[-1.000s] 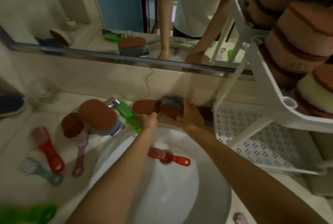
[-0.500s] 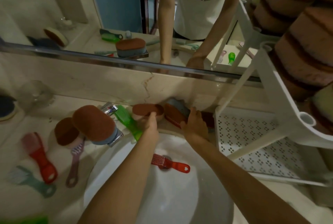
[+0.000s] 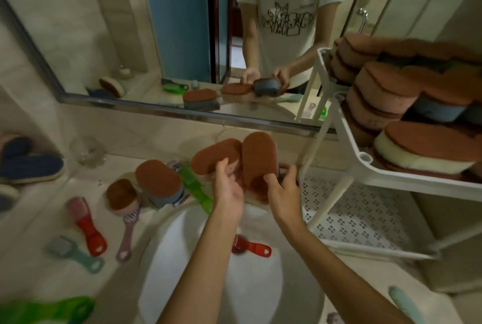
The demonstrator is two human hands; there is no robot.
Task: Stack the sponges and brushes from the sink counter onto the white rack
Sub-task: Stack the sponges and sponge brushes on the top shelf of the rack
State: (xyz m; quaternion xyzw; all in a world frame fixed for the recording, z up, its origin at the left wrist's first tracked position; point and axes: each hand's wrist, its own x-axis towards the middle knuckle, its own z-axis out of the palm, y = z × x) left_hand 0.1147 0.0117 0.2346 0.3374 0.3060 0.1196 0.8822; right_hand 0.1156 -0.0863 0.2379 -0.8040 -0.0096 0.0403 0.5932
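Grips noted: left hand (image 3: 229, 189) holds left sponge (image 3: 215, 155), right hand (image 3: 283, 189) holds right sponge (image 3: 259, 160). Lift clear of rack (image 3: 365, 219) post; stack flat.

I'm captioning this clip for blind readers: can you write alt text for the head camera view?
Over the sink, the left hand grips a first sponge and the right hand a second sponge, brown sides up. A white rack holding piled sponges stands right; brushes lie on the counter left.

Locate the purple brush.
Head view: the purple brush lies on the counter left of the sink basin, just right of a red brush.
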